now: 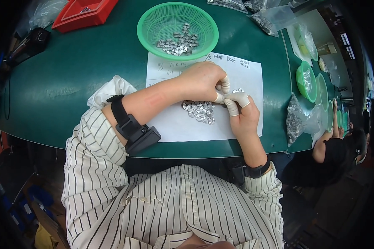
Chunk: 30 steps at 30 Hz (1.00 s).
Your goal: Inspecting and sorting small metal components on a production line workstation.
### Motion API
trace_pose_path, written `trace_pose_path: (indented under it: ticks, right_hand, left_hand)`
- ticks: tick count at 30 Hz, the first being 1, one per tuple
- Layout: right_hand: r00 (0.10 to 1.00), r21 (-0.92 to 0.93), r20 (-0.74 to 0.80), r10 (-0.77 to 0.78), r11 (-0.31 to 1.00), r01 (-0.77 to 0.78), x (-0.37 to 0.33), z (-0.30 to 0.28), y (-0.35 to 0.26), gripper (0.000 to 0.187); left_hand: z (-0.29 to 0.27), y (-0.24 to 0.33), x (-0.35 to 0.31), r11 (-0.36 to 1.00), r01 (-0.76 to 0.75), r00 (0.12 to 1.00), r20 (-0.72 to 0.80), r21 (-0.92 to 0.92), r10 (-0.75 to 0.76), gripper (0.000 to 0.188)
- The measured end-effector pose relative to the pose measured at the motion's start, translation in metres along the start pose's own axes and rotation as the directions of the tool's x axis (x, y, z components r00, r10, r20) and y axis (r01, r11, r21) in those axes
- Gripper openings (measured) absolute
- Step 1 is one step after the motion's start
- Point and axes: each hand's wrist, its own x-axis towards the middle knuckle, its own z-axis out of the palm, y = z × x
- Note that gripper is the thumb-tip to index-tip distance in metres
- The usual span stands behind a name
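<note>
Our right hand (246,117) meets our left hand (203,81), fingertips bunched together; whether either is clamped on anything, we cannot tell. Discs (198,111) lie just left of the right hand on paper (170,129); a dragging wrist could scatter them. A few more sit beyond it. Past the left hand, a bumped basket (153,27) could spill its discs.

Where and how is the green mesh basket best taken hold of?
Probably by the solid rim of the green mesh basket, from its left and right sides together: the rim is round, wide and exposed there. The basket's mouth faces up and loose metal discs lie inside, so a level, two-sided hold seems safer than tipping one edge.
</note>
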Motion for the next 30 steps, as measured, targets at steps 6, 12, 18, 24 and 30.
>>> trace_pose_path:
  ticks: [6, 12, 18, 24, 30]
  right_hand:
    - [1.0, 0.082, -0.01, 0.019, 0.996, -0.019, 0.0, 0.002, -0.001, 0.006]
    - [0.951, 0.404, 0.03, 0.306, 0.867, -0.292, -0.004, -0.006, 0.009, 0.007]
    - [0.862, 0.531, 0.088, 0.499, 0.709, -0.464, -0.007, -0.008, -0.006, 0.01]
    - [0.927, 0.407, 0.103, 0.361, 0.835, -0.37, -0.011, -0.002, 0.005, 0.009]
    - [0.934, 0.324, 0.049, 0.355, 0.879, -0.351, -0.008, -0.001, 0.002, 0.007]
  left_hand:
    - [-0.002, 0.004, -0.003, 0.999, 0.036, 0.999, 0.036, 0.011, -0.037, 0.023]
    - [-0.002, 0.002, -0.001, 0.998, 0.066, 0.996, 0.055, -0.016, -0.065, 0.024]
    - [0.0, 0.001, -0.001, 0.999, 0.044, 0.998, 0.039, 0.005, -0.044, 0.023]
    - [-0.001, 0.001, -0.001, 0.999, 0.046, 0.998, 0.04, 0.009, -0.047, 0.023]
    - [0.0, 0.001, -0.001, 1.0, 0.027, 0.999, 0.02, -0.008, -0.026, 0.022]
